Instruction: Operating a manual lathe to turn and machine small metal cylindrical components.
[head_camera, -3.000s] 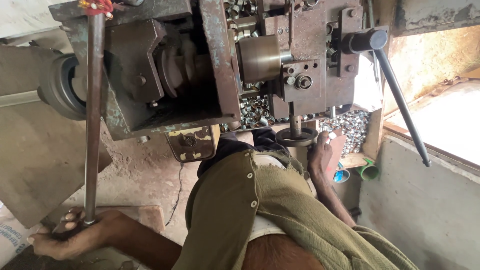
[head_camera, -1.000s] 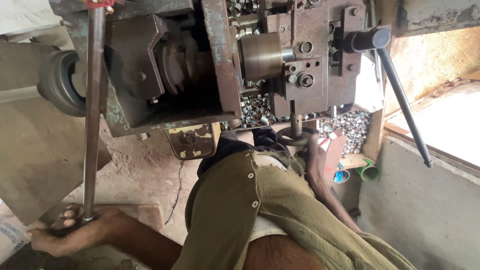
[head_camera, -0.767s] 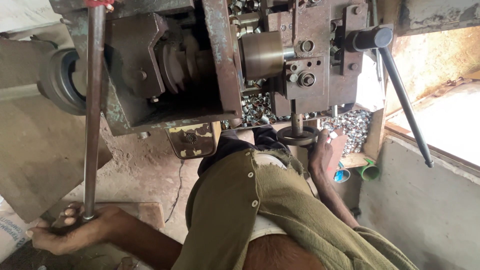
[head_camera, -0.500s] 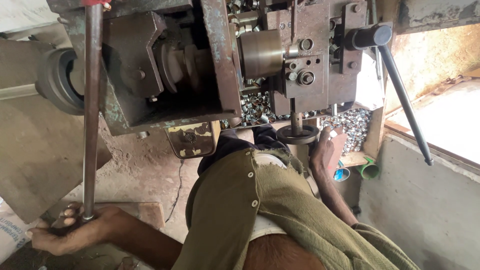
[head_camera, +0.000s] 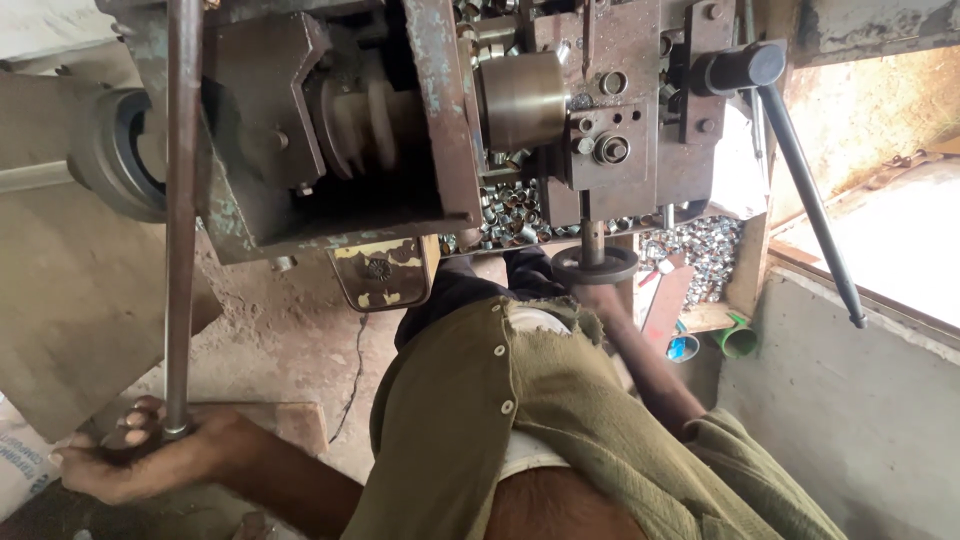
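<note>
fingers (head_camera: 140, 418) of the left hand (head_camera: 150, 462) curl tight around the foot of the long steel lever bar (head_camera: 180, 220), whose axis runs off toward 12 o'clock; right hand hidden near the small handwheel (head_camera: 594, 265), its fingers' state unclear, so left is nearer

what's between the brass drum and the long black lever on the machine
In the head view, a rusty bolted metal block sits between the brass drum and black lever.
</note>
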